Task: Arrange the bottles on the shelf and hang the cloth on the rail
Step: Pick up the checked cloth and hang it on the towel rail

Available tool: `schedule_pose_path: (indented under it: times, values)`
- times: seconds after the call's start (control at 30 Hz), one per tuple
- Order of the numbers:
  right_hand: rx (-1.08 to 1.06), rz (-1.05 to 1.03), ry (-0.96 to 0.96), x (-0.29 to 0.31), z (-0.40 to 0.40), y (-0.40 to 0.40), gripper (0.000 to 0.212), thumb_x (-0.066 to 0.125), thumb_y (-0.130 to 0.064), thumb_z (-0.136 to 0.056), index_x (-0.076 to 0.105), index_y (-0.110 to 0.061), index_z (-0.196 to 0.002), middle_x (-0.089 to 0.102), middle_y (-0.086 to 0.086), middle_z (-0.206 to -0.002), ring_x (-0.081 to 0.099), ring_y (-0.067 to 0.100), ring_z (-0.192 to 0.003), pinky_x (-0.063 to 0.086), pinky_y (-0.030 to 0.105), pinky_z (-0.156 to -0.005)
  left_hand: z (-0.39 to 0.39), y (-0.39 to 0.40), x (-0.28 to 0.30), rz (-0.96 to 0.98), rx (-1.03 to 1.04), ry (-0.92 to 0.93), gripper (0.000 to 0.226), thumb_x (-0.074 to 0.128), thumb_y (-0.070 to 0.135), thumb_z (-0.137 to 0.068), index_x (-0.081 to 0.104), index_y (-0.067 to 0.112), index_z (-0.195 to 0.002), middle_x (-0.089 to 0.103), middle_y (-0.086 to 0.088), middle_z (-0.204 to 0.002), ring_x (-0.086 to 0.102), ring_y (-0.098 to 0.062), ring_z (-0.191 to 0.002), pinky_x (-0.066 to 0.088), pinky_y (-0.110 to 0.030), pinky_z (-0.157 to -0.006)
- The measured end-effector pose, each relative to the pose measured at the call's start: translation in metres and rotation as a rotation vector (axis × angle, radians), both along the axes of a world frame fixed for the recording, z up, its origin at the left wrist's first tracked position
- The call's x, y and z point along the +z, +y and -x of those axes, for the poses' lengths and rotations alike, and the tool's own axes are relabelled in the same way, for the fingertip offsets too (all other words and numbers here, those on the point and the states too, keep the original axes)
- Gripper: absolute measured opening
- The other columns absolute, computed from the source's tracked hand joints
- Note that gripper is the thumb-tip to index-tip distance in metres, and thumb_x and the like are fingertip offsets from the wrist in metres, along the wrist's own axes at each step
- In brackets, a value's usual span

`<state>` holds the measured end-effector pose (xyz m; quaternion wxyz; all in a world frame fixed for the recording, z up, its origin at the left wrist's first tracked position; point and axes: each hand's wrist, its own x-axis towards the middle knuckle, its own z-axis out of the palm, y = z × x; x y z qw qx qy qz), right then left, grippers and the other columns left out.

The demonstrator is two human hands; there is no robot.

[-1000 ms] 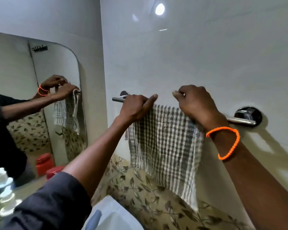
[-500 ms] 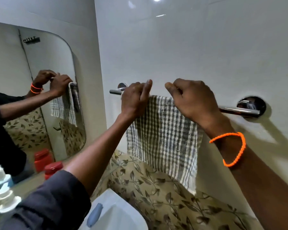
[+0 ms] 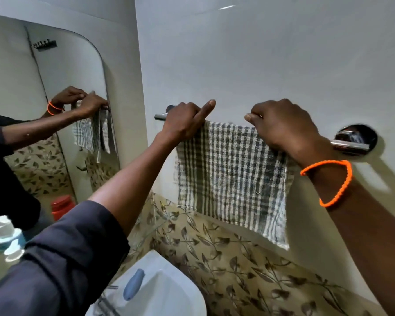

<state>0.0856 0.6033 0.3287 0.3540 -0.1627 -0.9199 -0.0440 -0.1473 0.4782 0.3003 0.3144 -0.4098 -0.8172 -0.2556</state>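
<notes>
Cloth (image 3: 232, 176) draped over rail (image 3: 349, 145), long top edge running along the bar — left hand (image 3: 184, 124) closed on its left corner, right hand (image 3: 283, 126) pinching the right, both equally near. Rail hidden under the fabric and both hands; far flap behind unseen, bottles (image 3: 8, 236) cut off at left edge.

Dim overhead light, glare streak on glossy wall (image 3: 260, 53), soft shadows, wide-angle edge warp.
</notes>
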Motion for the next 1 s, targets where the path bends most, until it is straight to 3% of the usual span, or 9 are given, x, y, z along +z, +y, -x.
schedule_pose_path:
  times: [0.07, 0.2, 0.47, 0.57, 0.63, 0.77, 0.83, 0.93, 1.0]
  values:
    - [-0.017, -0.021, 0.006, -0.004, -0.002, -0.001, 0.04, 0.043, -0.046, -0.104, 0.059, -0.019, -0.079, 0.067, 0.014, -0.082, 0.05, 0.031, -0.064, 0.038, 0.034, -0.062, 0.003, -0.001, 0.004, 0.032, -0.005, -0.022, 0.097, 0.014, 0.084, -0.09, 0.061, 0.004, -0.06, 0.064, -0.011, -0.059, 0.063, -0.031, -0.063, 0.044, -0.045, -0.078]
    - [-0.041, -0.237, 0.1, -0.022, -0.005, -0.01, 0.042, 0.037, -0.047, -0.105, 0.064, -0.017, -0.099, 0.07, 0.016, -0.079, 0.059, 0.037, -0.063, 0.036, 0.034, -0.059, 0.006, -0.003, 0.012, 0.102, -0.018, -0.068, 0.1, 0.013, 0.087, -0.087, 0.076, 0.009, -0.076, 0.074, -0.012, -0.074, 0.069, -0.032, -0.077, 0.053, -0.048, -0.089]
    - [-0.069, -0.287, 0.12, -0.033, -0.014, -0.017, 0.049, 0.032, -0.052, -0.105, 0.064, -0.018, -0.094, 0.068, 0.006, -0.067, 0.059, 0.032, -0.054, 0.035, 0.029, -0.055, 0.011, -0.006, 0.014, 0.135, -0.04, -0.041, 0.109, 0.014, 0.089, -0.085, 0.073, -0.002, -0.081, 0.074, -0.022, -0.079, 0.069, -0.035, -0.074, 0.053, -0.044, -0.078]
    - [-0.086, -0.303, 0.097, -0.036, -0.026, -0.009, 0.051, 0.032, -0.054, -0.104, 0.064, -0.017, -0.089, 0.064, 0.004, -0.062, 0.049, 0.026, -0.05, 0.032, 0.026, -0.053, 0.012, -0.007, 0.014, 0.141, -0.056, -0.003, 0.088, 0.018, 0.086, -0.088, 0.046, 0.01, -0.056, 0.051, -0.012, -0.054, 0.053, -0.028, -0.054, 0.037, -0.036, -0.062]
    - [-0.094, -0.314, 0.079, -0.038, -0.038, -0.006, 0.051, 0.034, -0.052, -0.103, 0.065, -0.015, -0.087, 0.067, 0.006, -0.065, 0.058, 0.03, -0.056, 0.033, 0.03, -0.056, 0.01, -0.008, 0.015, 0.165, -0.071, -0.003, 0.077, 0.021, 0.084, -0.091, 0.027, 0.018, -0.053, 0.034, 0.0, -0.049, 0.038, -0.021, -0.047, 0.028, -0.032, -0.057]
    - [-0.157, -0.26, -0.071, -0.03, -0.07, 0.009, 0.045, 0.035, -0.052, -0.102, 0.067, -0.021, -0.091, 0.074, 0.006, -0.08, 0.069, 0.033, -0.078, 0.04, 0.04, -0.073, 0.009, -0.01, 0.016, 0.191, -0.086, -0.029, 0.074, 0.023, 0.084, -0.091, 0.021, 0.02, -0.054, 0.027, 0.005, -0.048, 0.032, -0.019, -0.045, 0.024, -0.031, -0.056]
    - [-0.198, -0.266, -0.102, -0.024, -0.09, 0.015, 0.039, 0.038, -0.05, -0.101, 0.067, -0.025, -0.098, 0.076, 0.005, -0.089, 0.07, 0.032, -0.089, 0.045, 0.04, -0.079, 0.01, -0.01, 0.015, 0.176, -0.075, -0.025, 0.078, 0.02, 0.085, -0.091, 0.029, 0.018, -0.052, 0.034, 0.0, -0.048, 0.038, -0.022, -0.046, 0.028, -0.032, -0.057]
    - [-0.14, -0.278, 0.092, -0.017, -0.092, 0.0, 0.032, 0.052, -0.043, -0.099, 0.068, -0.019, -0.113, 0.074, 0.015, -0.106, 0.066, 0.039, -0.101, 0.044, 0.047, -0.089, 0.006, -0.016, 0.009, 0.07, -0.081, -0.021, 0.097, 0.015, 0.08, -0.092, 0.07, 0.004, -0.07, 0.071, -0.013, -0.067, 0.065, -0.029, -0.064, 0.05, -0.04, -0.066]
    - [-0.022, -0.243, 0.213, -0.013, -0.067, -0.018, 0.033, 0.053, -0.041, -0.101, 0.068, -0.016, -0.116, 0.074, 0.017, -0.109, 0.065, 0.04, -0.105, 0.041, 0.047, -0.091, -0.001, -0.021, 0.004, -0.048, -0.073, 0.031, 0.092, 0.016, 0.074, -0.095, 0.074, 0.006, -0.075, 0.076, -0.01, -0.074, 0.069, -0.028, -0.07, 0.054, -0.043, -0.072]
